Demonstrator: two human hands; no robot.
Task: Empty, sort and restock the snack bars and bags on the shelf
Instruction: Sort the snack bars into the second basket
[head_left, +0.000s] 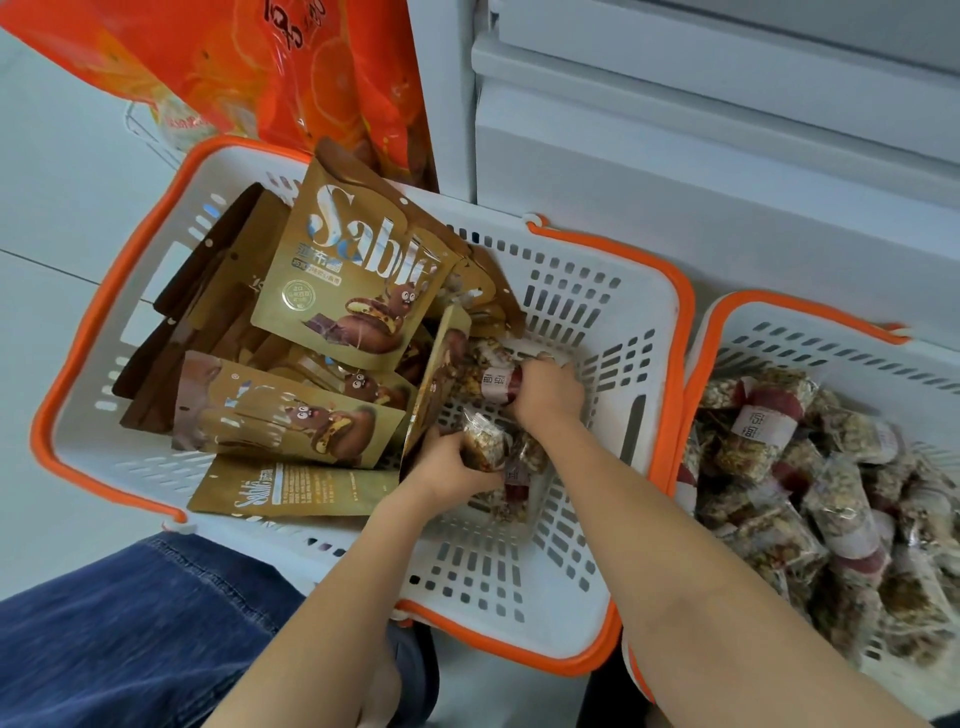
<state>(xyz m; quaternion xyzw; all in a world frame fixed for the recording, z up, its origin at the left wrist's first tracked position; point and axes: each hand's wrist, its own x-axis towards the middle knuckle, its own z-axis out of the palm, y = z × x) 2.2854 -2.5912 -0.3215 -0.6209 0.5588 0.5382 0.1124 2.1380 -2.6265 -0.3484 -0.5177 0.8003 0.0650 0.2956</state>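
Clear-wrapped granola bars (511, 410) are lying in the white basket (582, 322); the right hand (545, 389) is gripping one (493, 382), the left hand (449, 462) another (484, 447). Gold Sablé bags (348, 280) are leaning left of both hands, a second bar-filled basket (831, 332) sitting right.

Pale tiled floor (57, 218) across nine to eleven o'clock, crossed by thin dark grout lines. White shelving unit (701, 135) from twelve through two o'clock, with stepped horizontal ledges and a vertical white post near twelve. Large orange sack (291, 73) printed with orange slices leaning at eleven o'clock, against the post. Thin wire rack (143, 132) just beside the sack, at ten o'clock. Soft, even light, with faint shadows only.
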